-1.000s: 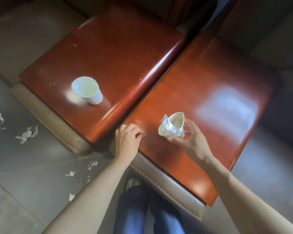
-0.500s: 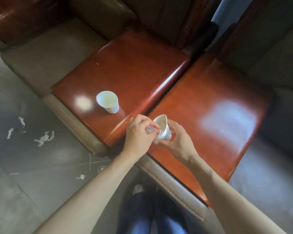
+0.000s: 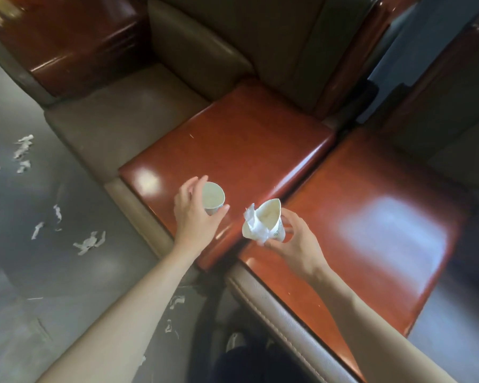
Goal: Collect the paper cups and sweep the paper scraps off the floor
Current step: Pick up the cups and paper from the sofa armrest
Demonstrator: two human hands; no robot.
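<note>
A white paper cup (image 3: pixel 213 197) stands upright on the left red-brown wooden armrest (image 3: pixel 249 139). My left hand (image 3: pixel 195 214) curves around the cup with spread fingers and thumb; whether it touches the cup I cannot tell. My right hand (image 3: pixel 296 241) holds a crumpled paper cup (image 3: pixel 266 221), with a wad of paper stuck in its mouth, above the gap between the two armrests. White paper scraps (image 3: pixel 89 243) lie scattered on the grey floor at the left, with more paper scraps (image 3: pixel 176 301) near my feet.
A second glossy armrest (image 3: pixel 385 217) lies to the right. Olive leather seats (image 3: pixel 127 114) flank the armrests, with padded fronts (image 3: pixel 282 308) facing me. My legs and a shoe (image 3: pixel 235 341) are at the bottom centre.
My left hand left the crumpled cup and reached out to the standing cup. My right hand lifted the crumpled cup slightly. The view shifted so the armrests sit lower and further right.
</note>
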